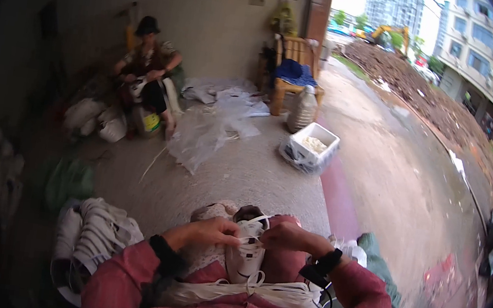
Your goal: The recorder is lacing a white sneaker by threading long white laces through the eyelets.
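A white shoe (pixel 245 257) rests on my lap, its opening pointing away from me. My left hand (pixel 208 232) pinches a white lace at the shoe's left side. My right hand (pixel 287 236) grips the lace on the other side, fingers curled over the shoe's top. A bundle of white laces (pixel 240 295) lies across my lap just below the shoe. Both sleeves are red, and a black band sits on each wrist.
A pile of white shoes (pixel 96 231) lies at my left. Another person (pixel 148 72) sits by the wall, handling a shoe. Plastic sheets (pixel 213 121), a white crate (pixel 311 147), a large jug (pixel 302 108) and a wooden chair (pixel 292 66) stand ahead.
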Available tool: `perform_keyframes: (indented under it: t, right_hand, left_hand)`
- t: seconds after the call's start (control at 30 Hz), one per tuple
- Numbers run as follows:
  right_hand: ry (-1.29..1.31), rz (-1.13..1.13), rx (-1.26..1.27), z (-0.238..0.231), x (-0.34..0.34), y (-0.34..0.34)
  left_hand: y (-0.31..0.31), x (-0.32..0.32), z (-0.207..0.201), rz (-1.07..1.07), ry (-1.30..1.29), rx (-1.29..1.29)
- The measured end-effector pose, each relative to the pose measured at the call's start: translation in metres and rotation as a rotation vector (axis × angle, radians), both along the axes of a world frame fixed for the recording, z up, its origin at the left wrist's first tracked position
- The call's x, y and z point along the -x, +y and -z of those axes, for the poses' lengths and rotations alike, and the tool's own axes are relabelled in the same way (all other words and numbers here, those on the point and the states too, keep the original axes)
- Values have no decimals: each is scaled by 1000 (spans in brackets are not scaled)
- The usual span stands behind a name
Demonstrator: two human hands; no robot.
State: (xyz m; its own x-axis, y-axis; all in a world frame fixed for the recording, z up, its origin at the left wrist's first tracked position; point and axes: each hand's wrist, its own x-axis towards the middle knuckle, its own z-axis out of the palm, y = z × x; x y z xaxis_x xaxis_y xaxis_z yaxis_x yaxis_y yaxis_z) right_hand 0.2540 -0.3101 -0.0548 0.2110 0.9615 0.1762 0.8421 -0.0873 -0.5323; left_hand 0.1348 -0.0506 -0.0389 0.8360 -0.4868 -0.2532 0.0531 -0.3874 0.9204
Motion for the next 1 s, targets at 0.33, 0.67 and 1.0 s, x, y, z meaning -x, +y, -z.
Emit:
perform_keyframes:
  t: [0.33,0.67,1.0]
  right_hand:
    - [-220,123,218,-35,16,14]
    - [145,-96,-103,-33,16,13]
    - [-120,212,369,-54,42,6]
  left_hand:
    - [-19,5,-33,-4,-295,-363]
    - [3,-2,-7,56,-184,-146]
    - [-1,-3,-2,4,-268,-122]
